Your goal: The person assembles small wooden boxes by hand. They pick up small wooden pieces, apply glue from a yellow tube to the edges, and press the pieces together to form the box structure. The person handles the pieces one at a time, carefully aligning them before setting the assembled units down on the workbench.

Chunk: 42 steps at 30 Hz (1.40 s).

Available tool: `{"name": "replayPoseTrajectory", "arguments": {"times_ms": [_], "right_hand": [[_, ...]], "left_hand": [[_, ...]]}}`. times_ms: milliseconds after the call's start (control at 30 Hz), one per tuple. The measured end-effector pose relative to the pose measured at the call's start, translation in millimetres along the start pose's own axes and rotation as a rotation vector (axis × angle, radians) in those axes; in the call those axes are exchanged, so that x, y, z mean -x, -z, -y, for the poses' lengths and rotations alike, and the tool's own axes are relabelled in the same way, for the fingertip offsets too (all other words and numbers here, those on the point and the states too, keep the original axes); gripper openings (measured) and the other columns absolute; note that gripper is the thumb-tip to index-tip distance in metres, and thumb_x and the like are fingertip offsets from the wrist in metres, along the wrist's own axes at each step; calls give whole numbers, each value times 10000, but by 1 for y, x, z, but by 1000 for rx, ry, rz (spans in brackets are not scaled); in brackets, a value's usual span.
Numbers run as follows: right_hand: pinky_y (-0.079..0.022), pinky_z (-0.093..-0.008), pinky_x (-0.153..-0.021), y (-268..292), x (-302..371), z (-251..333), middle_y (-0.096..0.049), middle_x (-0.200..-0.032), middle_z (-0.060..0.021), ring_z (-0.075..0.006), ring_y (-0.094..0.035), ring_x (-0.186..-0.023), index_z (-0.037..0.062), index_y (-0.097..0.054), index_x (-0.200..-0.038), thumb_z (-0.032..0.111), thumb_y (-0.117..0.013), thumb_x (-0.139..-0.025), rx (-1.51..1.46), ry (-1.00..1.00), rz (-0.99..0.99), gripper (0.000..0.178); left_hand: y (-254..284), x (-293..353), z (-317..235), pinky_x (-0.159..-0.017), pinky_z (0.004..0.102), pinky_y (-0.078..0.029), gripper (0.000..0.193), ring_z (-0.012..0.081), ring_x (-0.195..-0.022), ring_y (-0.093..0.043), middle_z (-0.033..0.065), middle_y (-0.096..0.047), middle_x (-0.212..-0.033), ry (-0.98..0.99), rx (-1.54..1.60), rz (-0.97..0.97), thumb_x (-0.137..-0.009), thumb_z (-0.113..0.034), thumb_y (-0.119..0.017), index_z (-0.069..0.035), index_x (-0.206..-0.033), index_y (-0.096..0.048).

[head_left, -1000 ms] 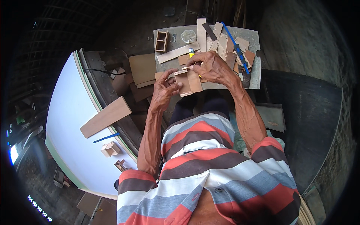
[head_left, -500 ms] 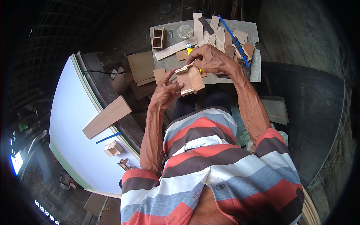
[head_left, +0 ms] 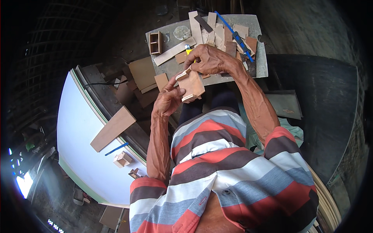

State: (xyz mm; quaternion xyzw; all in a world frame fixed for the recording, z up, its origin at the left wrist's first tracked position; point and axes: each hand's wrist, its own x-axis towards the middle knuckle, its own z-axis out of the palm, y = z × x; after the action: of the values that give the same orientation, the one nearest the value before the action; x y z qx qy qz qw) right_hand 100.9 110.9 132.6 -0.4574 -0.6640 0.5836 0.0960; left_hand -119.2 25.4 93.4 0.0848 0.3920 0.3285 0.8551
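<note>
In front of my body I hold a small open wooden box (head_left: 191, 84), a pale reddish panel with light raised strips along two opposite sides. My left hand (head_left: 168, 100) grips its left side, the thumb lying on the face of the panel. At the far edge my right hand (head_left: 213, 60) is bent over the box, its fingers pinched against the upper strip; the fingertips are partly hidden. Just beyond the right fingers, a yellow-handled tool (head_left: 189, 51) lies on the worktable (head_left: 254, 70), mostly covered by that hand.
Wood strips (head_left: 195, 27), a blue bar with a dark sliding part (head_left: 241, 43), a clear dish (head_left: 182, 33) and a two-compartment wooden frame (head_left: 155, 42) lie on the table. At left, a white board (head_left: 81, 132) carries a plank (head_left: 112, 129), a blue strip (head_left: 116, 148) and a small wooden block-like box (head_left: 122, 159).
The box has tilted slightly, and its panel now looks like one flatter surface. Both hands keep their hold. The whole view has shifted a little.
</note>
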Motion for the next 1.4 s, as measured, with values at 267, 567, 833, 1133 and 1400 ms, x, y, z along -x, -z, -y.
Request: {"name": "replayPoseTrajectory", "arguments": {"times_ms": [267,567,833,1133,1400], "right_hand": [[-516,-335,-774,2,0,-9,-700,-815,-145,-226,-646,-751,8,-730,-931,115,-563,-729,33,73,-45,283],[-506,-337,-804,3,-6,-14,-701,-833,-145,-229,-643,-779,21,-737,-931,122,-569,-733,40,49,-12,279],[-524,-336,-699,7,-11,-18,-681,-819,-121,-192,-634,-727,6,-723,-943,109,-531,-789,70,62,1,267],[-478,-230,-432,10,-11,-20,-646,-702,-63,-89,-577,-545,-31,-679,-987,104,-501,-846,-172,-42,23,263],[-487,-224,-475,2,-14,-31,-662,-754,-56,-76,-568,-572,10,-691,-1065,92,-547,-864,-109,-29,-27,260]], "left_hand": [[3,-4,0,-905,454,-533,647,267,-1055,-620,132,-567,-1235,33,-46,66,-794,68,-568,-82,-1407,-425],[2,-7,2,-853,450,-563,658,295,-1049,-629,142,-563,-1249,17,-24,41,-795,65,-569,-92,-1415,-416],[-4,-7,-2,-785,447,-592,647,314,-966,-660,173,-574,-1227,27,16,15,-791,60,-578,-70,-1404,-418],[-3,-8,-3,-759,403,-603,640,295,-955,-665,162,-583,-1197,-9,35,1,-781,58,-571,-62,-1392,-425],[-1,-9,-4,-707,359,-609,632,298,-943,-674,162,-595,-1181,-4,-9,10,-796,49,-569,-77,-1397,-420]]}}
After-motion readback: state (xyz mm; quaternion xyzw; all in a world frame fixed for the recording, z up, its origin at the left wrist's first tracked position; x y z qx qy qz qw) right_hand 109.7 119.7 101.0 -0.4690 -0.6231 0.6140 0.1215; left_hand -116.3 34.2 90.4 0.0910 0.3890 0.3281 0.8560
